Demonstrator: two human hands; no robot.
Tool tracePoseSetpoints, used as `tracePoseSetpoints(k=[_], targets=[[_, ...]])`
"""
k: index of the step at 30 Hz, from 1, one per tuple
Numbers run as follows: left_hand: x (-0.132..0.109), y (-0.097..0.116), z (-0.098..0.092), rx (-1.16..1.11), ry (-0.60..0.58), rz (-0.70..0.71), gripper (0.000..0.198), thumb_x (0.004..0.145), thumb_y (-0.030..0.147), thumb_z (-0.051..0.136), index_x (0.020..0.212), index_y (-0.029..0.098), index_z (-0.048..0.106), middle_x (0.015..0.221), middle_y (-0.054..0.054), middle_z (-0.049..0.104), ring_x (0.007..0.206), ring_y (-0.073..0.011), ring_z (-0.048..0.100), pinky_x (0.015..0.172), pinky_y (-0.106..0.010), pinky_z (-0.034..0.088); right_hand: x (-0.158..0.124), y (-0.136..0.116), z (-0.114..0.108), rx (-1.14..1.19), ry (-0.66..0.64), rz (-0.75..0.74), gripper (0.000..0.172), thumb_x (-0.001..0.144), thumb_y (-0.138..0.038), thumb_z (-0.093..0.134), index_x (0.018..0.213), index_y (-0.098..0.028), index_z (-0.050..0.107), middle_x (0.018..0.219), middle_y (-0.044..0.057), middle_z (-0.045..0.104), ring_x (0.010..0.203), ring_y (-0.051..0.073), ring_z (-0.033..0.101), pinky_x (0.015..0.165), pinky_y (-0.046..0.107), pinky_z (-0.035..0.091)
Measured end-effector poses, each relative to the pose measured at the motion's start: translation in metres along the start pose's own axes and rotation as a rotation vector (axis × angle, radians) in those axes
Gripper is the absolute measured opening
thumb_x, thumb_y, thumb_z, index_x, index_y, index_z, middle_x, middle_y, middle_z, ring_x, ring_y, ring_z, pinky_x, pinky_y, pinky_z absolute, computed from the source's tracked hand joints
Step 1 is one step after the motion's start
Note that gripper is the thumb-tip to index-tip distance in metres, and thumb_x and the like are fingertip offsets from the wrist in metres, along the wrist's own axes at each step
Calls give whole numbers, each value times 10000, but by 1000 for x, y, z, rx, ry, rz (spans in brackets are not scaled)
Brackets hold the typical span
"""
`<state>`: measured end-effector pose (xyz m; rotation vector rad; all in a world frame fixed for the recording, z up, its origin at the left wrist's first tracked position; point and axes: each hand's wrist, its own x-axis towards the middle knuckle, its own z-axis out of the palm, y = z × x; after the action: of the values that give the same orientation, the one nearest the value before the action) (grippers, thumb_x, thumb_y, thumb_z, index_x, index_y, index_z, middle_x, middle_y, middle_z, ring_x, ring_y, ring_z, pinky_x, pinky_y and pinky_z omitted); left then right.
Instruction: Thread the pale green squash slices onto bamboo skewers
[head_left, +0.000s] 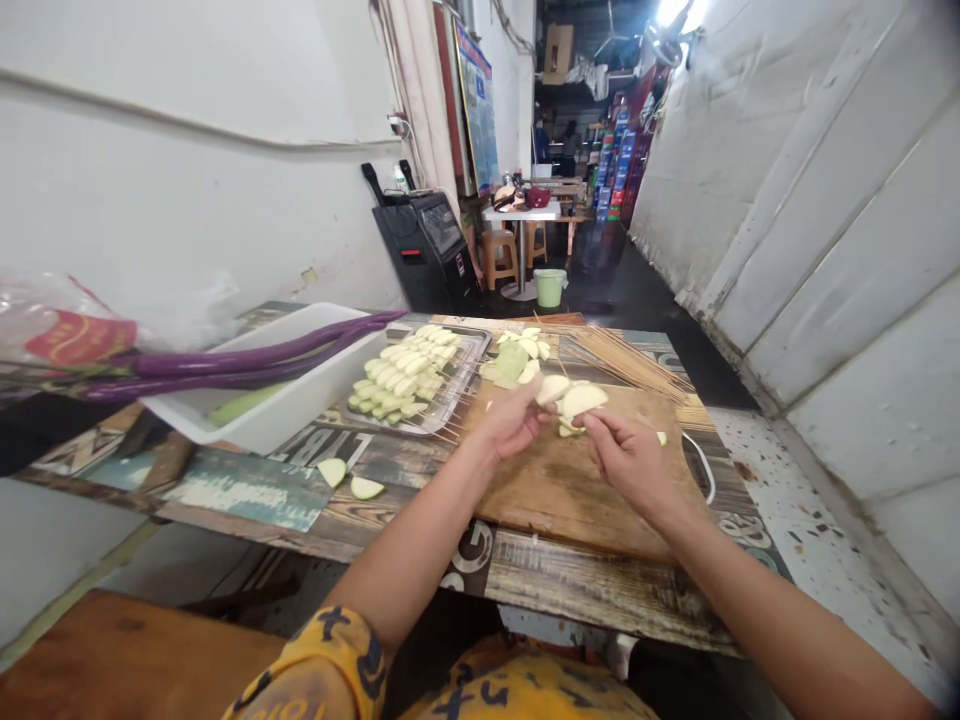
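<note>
Over the wooden cutting board (555,500), my right hand (630,460) pinches a pale half-round vegetable slice (585,400) between thumb and fingers. My left hand (516,425) is closed beside it, its fingertips at another pale slice (553,388). Whether a skewer runs through these slices, I cannot tell. More green-skinned slices (529,345) lie at the board's far edge, and a few sit partly hidden under my hands. Left of the board, a metal tray (450,405) bears rows of skewered slices (401,370).
Thin wooden skewers (630,358) lie spread behind the board. A white tub (262,425) with long purple eggplants (247,355) across it stands on the left. Two loose slices (366,487) rest on the table near its front edge. A black speaker (431,250) stands beyond the table.
</note>
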<state>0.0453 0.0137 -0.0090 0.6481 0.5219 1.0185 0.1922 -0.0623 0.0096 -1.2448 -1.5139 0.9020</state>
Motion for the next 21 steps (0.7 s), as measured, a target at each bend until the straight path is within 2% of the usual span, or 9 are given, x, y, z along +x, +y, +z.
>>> tracePoseSetpoints(k=[3,7,9,11,15,21], targets=[[-1,4,-1,0,39,44,86,784,162,548,809,88,584,706,-50,609,512,-38,494,411,-111,355,-12,-3,-6,-44,-12,16,278,813,-389,461,842,-155,609,414,-69,363,362,71,309,392,204,255],[0,11,-1,-14,162,112,128,819,175,494,850,94,588,786,-82,645,489,-36,495,388,-116,341,-38,0,-12,-148,-64,77,292,812,-381,456,817,-146,629,402,-61,350,373,83,321,398,211,255],[1,13,-1,-39,234,109,149,825,185,486,869,89,591,826,-105,656,556,-64,561,457,-138,417,-51,4,-15,-207,-81,66,288,806,-371,467,802,-142,641,428,-42,394,404,94,360,414,214,276],[1,12,0,-76,277,109,161,829,180,480,885,77,590,853,-123,659,685,-115,624,594,-192,492,-59,10,-17,-208,-91,64,290,808,-366,468,814,-137,645,463,-26,433,436,102,391,427,214,293],[4,9,-2,-124,270,105,156,823,161,489,904,63,580,895,-142,657,830,-180,644,767,-288,510,-63,23,-19,-170,-115,100,303,818,-367,463,879,-129,640,456,-31,421,440,105,391,420,211,291],[6,8,-6,-113,298,130,164,795,155,535,940,85,561,901,-133,660,864,-209,644,796,-334,514,-61,25,-19,-163,-123,94,306,822,-367,460,883,-132,647,425,-32,397,493,135,462,441,215,323]])
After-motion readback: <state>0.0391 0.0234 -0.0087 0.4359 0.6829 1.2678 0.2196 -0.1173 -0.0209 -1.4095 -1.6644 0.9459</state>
